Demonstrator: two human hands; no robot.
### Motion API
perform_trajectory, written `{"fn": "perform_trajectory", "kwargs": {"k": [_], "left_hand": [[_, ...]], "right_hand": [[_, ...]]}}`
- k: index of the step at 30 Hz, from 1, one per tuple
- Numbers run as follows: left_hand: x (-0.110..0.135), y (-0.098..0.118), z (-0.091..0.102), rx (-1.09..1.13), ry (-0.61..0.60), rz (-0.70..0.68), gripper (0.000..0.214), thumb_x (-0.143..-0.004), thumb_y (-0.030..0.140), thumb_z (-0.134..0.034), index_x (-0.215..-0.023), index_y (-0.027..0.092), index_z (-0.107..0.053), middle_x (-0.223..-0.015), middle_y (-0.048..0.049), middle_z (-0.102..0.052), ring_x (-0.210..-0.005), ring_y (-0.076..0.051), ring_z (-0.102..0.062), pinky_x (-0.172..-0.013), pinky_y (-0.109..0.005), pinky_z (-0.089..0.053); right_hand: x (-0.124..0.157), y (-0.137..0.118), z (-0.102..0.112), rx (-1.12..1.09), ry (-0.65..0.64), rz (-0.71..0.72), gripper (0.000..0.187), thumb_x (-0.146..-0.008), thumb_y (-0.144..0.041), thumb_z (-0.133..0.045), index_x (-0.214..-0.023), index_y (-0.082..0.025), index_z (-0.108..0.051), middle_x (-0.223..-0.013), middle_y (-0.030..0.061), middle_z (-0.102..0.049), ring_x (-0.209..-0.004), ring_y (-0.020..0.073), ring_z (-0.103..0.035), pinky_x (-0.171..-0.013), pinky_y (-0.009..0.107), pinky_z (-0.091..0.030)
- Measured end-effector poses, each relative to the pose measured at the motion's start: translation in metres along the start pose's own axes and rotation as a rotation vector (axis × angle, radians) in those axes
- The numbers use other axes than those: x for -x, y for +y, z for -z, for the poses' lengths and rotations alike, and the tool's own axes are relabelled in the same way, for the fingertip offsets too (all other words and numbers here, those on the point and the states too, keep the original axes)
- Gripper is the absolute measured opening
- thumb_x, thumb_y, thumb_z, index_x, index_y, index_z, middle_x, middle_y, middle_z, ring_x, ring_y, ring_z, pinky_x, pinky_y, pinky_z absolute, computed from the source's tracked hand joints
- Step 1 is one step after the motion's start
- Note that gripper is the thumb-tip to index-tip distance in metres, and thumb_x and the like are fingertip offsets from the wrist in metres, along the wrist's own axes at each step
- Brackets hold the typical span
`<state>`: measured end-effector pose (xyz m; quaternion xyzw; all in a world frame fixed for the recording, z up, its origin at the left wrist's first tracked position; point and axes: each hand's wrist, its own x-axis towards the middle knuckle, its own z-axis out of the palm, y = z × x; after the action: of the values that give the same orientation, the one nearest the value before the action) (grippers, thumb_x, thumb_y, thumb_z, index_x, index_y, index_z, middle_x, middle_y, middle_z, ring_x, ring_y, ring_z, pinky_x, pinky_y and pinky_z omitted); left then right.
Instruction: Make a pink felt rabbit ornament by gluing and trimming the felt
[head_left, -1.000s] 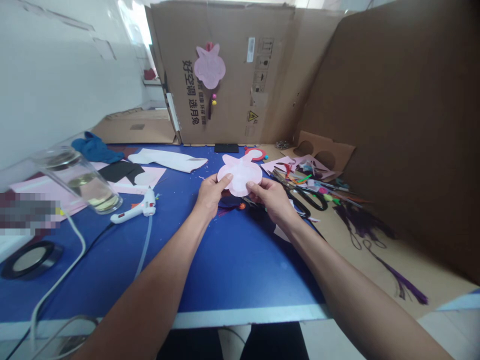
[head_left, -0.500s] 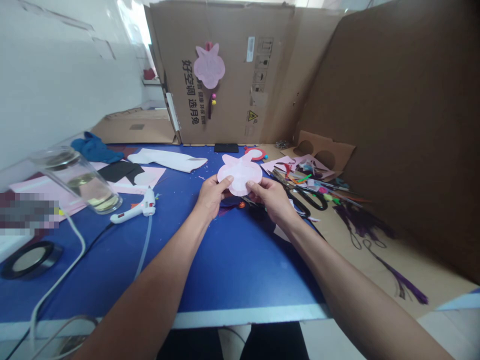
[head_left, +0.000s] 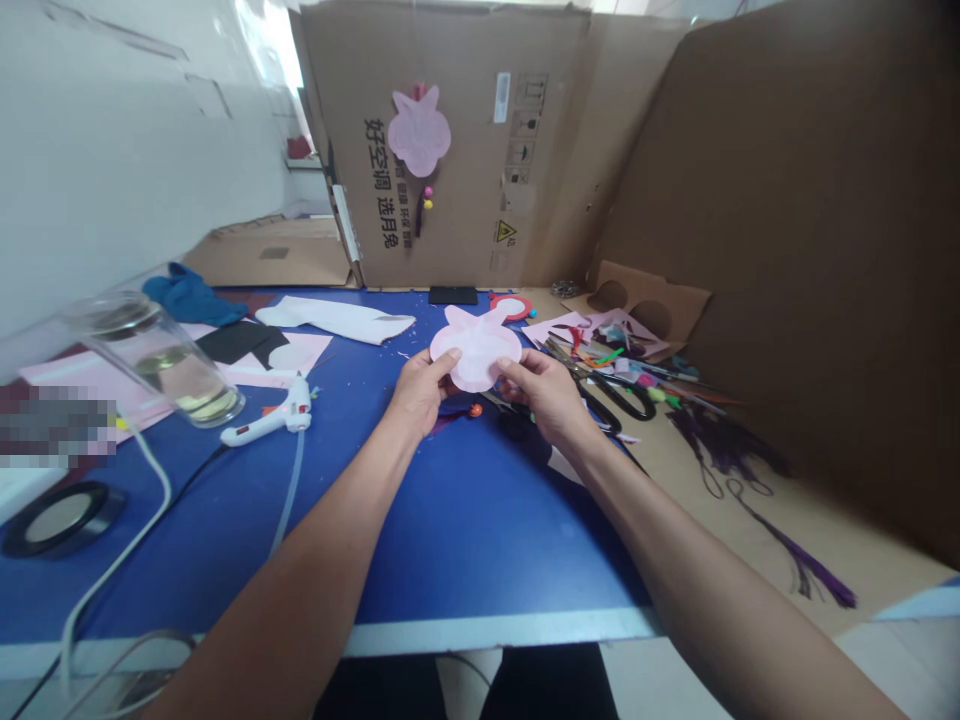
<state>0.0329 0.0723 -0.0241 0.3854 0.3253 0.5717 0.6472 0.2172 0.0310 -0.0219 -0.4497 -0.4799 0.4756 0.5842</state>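
Note:
A pink scalloped paper cutout (head_left: pixel 475 345) with two ear-like points at its top is held up over the blue table. My left hand (head_left: pixel 421 388) pinches its lower left edge, thumb on the front face. My right hand (head_left: pixel 546 392) grips the lower right edge the same way; the fingers behind the paper are partly hidden. Just below the cutout lies an orange bead (head_left: pixel 475 410) with dark purple threads. Black-handled scissors (head_left: pixel 634 397) lie to the right of my right hand. A similar pink cutout (head_left: pixel 419 135) hangs on the cardboard in front, with beads beneath it.
On the left are a white glue gun (head_left: pixel 274 418) with its cord, a glass jar (head_left: pixel 176 365), a roll of black tape (head_left: pixel 64 520) and a blue cloth (head_left: pixel 196 295). Purple tassels (head_left: pixel 802 560) and paper scraps (head_left: pixel 626 330) lie right. Cardboard walls (head_left: pixel 795 250) enclose the back and right.
Both hands have shifted slightly left with the pink paper cutout, keeping their grip. The orange bead below shows a little more fully.

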Motion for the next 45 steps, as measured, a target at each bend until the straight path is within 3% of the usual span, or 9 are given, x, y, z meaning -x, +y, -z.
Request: {"fn": "perform_trajectory", "kwargs": {"k": [7,15,20,25,28,32,37,42,45], "left_hand": [[0.000,0.000,-0.001,-0.061,-0.022,-0.015,0.042,-0.071,0.043,-0.093,-0.098,0.018,-0.075,-0.093,-0.0061,-0.080,-0.078,-0.021,-0.073,-0.072,-0.033,-0.058],[-0.007,0.005,0.005,-0.399,0.293,-0.397,0.019,-0.085,0.037,-0.078,-0.092,0.021,-0.070,-0.086,-0.0014,-0.070,-0.076,-0.015,-0.066,-0.070,-0.026,-0.052],[0.001,0.007,-0.003,-0.511,0.179,-0.516,0.020,-0.090,0.039,-0.075,-0.098,0.021,-0.071,-0.096,-0.0045,-0.073,-0.085,-0.017,-0.068,-0.079,-0.029,-0.055],[0.014,0.003,-0.020,-0.540,0.000,-0.473,0.034,-0.089,0.044,-0.080,-0.112,0.021,-0.070,-0.112,-0.0080,-0.077,-0.090,-0.019,-0.073,-0.083,-0.032,-0.058],[0.016,-0.001,-0.025,-0.429,-0.086,-0.407,0.047,-0.087,0.052,-0.084,-0.121,0.022,-0.069,-0.126,-0.0116,-0.076,-0.106,-0.024,-0.075,-0.093,-0.037,-0.059],[0.016,-0.004,-0.028,-0.164,-0.174,-0.254,0.058,-0.084,0.059,-0.086,-0.126,0.024,-0.067,-0.128,-0.0116,-0.076,-0.116,-0.029,-0.072,-0.095,-0.041,-0.059],[0.015,-0.004,-0.032,-0.059,-0.094,-0.233,0.040,-0.077,0.034,-0.086,-0.112,0.019,-0.073,-0.116,-0.0085,-0.080,-0.111,-0.025,-0.074,-0.101,-0.039,-0.055],[0.011,0.002,-0.025,-0.084,-0.006,-0.199,0.038,-0.071,0.030,-0.084,-0.105,0.018,-0.074,-0.107,-0.0088,-0.082,-0.104,-0.026,-0.077,-0.094,-0.038,-0.058],[0.008,0.009,-0.017,-0.086,-0.010,-0.159,0.046,-0.065,0.033,-0.090,-0.105,0.017,-0.075,-0.103,-0.0086,-0.083,-0.100,-0.027,-0.078,-0.090,-0.039,-0.060]], "right_hand": [[0.000,-0.002,-0.002,0.060,0.039,0.034,0.030,-0.075,-0.045,-0.085,-0.087,-0.020,-0.074,-0.076,-0.0005,-0.070,-0.065,0.0142,-0.056,-0.063,0.029,-0.047],[-0.001,-0.008,0.001,0.063,0.229,0.121,0.021,-0.079,-0.039,-0.078,-0.081,-0.021,-0.069,-0.068,-0.0017,-0.065,-0.062,0.0157,-0.058,-0.061,0.030,-0.050],[0.002,-0.014,0.004,0.250,0.328,0.303,0.018,-0.088,-0.039,-0.073,-0.086,-0.021,-0.071,-0.072,-0.0006,-0.068,-0.064,0.0177,-0.061,-0.062,0.032,-0.052],[0.013,-0.017,-0.005,0.626,0.327,0.605,0.013,-0.095,-0.028,-0.066,-0.083,-0.022,-0.068,-0.075,-0.0009,-0.067,-0.069,0.0175,-0.059,-0.069,0.032,-0.047],[0.020,-0.015,-0.009,0.807,0.259,0.750,0.012,-0.099,-0.023,-0.063,-0.088,-0.023,-0.069,-0.084,0.0017,-0.071,-0.075,0.0181,-0.063,-0.073,0.032,-0.048],[0.025,-0.011,-0.011,1.024,0.171,0.784,0.009,-0.100,-0.023,-0.064,-0.101,-0.025,-0.072,-0.100,0.0042,-0.077,-0.082,0.0190,-0.069,-0.071,0.031,-0.046],[0.029,-0.011,-0.017,1.273,0.085,0.795,0.012,-0.101,-0.025,-0.064,-0.109,-0.025,-0.074,-0.112,0.0060,-0.078,-0.094,0.0223,-0.070,-0.069,0.032,-0.043],[0.035,-0.016,-0.023,1.236,-0.034,0.751,0.020,-0.103,-0.039,-0.067,-0.117,-0.027,-0.075,-0.124,0.0091,-0.076,-0.105,0.0270,-0.069,-0.076,0.035,-0.049],[0.032,-0.019,-0.021,0.995,0.064,0.691,0.027,-0.100,-0.037,-0.069,-0.126,-0.028,-0.073,-0.126,0.0101,-0.073,-0.112,0.0283,-0.069,-0.091,0.039,-0.054]]}}
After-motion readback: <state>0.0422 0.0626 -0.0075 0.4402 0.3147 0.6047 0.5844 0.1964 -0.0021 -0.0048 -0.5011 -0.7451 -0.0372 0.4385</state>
